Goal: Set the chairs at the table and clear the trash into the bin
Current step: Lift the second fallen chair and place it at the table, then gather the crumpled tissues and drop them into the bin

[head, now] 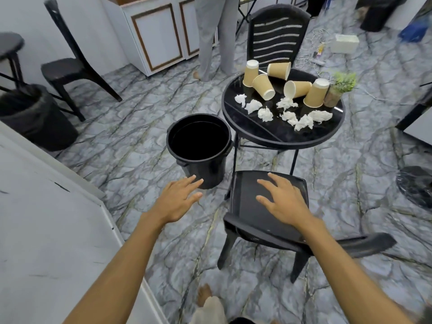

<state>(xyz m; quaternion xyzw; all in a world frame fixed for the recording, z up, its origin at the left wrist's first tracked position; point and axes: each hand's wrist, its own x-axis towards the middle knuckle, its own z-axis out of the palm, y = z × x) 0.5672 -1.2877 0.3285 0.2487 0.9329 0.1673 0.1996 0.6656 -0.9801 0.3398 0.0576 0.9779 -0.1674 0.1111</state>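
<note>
A round black table (264, 132) carries several tan paper cups (264, 86), some tipped over, and several crumpled white tissues (265, 113). An empty black bin (198, 148) stands on the floor at the table's left. One black chair (247, 195) sits in front of the table with its seat toward it. A second black chair (278, 31) stands behind the table. My left hand (180, 198) hovers open over the floor near the bin. My right hand (282, 201) hovers open above the near chair's seat, fingers spread. Neither hand holds anything.
A small potted plant (341, 88) stands at the table's right edge. A third black chair (67, 66) and a lined black bin (35, 115) stand at left by the wall. A person's legs (215, 36) are behind, near white cabinets (159, 36). Cables and a white box (344, 43) lie on the floor at back right.
</note>
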